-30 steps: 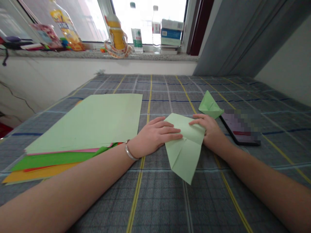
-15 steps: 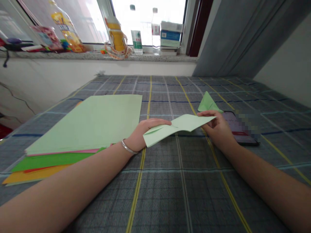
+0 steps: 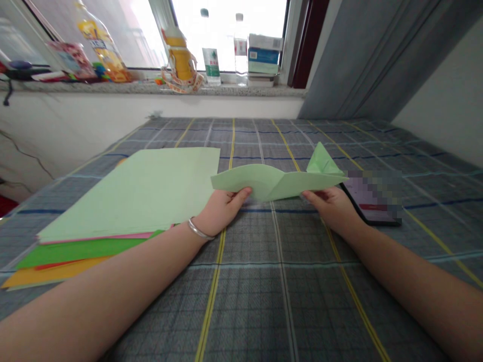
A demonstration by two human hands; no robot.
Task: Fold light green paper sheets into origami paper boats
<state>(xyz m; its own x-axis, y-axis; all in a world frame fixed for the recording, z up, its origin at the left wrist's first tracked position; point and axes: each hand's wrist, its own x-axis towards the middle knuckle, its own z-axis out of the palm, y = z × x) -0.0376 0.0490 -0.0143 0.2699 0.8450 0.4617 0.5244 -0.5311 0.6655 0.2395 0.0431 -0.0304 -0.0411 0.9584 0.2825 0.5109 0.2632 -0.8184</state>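
Observation:
A creased sheet of light green paper [image 3: 260, 180] is held up above the checked cloth, stretched between my two hands. My left hand [image 3: 228, 203], with a silver bangle at the wrist, pinches its lower left edge, thumb in front. At the lower right edge my right hand [image 3: 327, 201] grips it the same way; the other fingers are mostly hidden behind the paper. Just beyond the sheet's right end stands a folded green paper triangle [image 3: 322, 160], its base partly covered by the sheet.
A stack of coloured paper [image 3: 139, 191] lies on the checked cloth [image 3: 249, 301] at the left. A phone [image 3: 372, 201] lies beside my right hand. Bottles, including a yellow one [image 3: 180, 58], and a stack of boxes [image 3: 264, 55] line the windowsill [image 3: 226, 90].
Both hands have turned the green sheet so its broad face tilts toward me. My left thumb now shows in front of it, and the sheet's left end has risen.

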